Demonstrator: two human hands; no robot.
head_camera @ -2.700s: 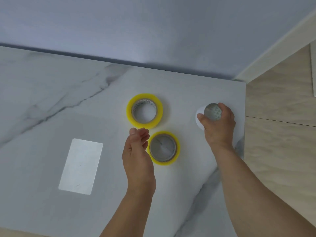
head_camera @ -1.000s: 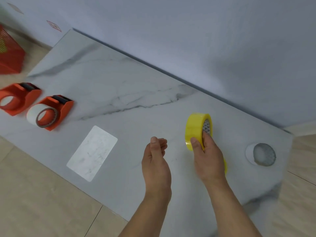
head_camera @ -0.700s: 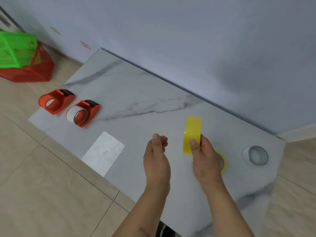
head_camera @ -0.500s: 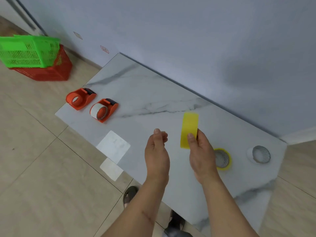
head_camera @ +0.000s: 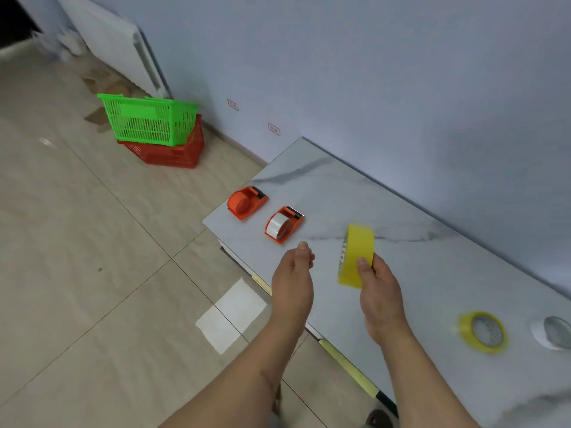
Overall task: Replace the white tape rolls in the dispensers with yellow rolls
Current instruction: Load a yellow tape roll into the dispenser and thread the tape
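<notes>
Head view: my right hand [head_camera: 378, 288] has lifted a yellow roll [head_camera: 355, 254] off the table [head_camera: 432, 273]; my left hand [head_camera: 293, 273] stays loosely curled, empty. The far dispenser [head_camera: 247, 202] now sits empty, ready for it.

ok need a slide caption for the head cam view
Right hand carries a yellow tape roll toward two orange dispensers, one loaded with white tape, the other empty.
</notes>
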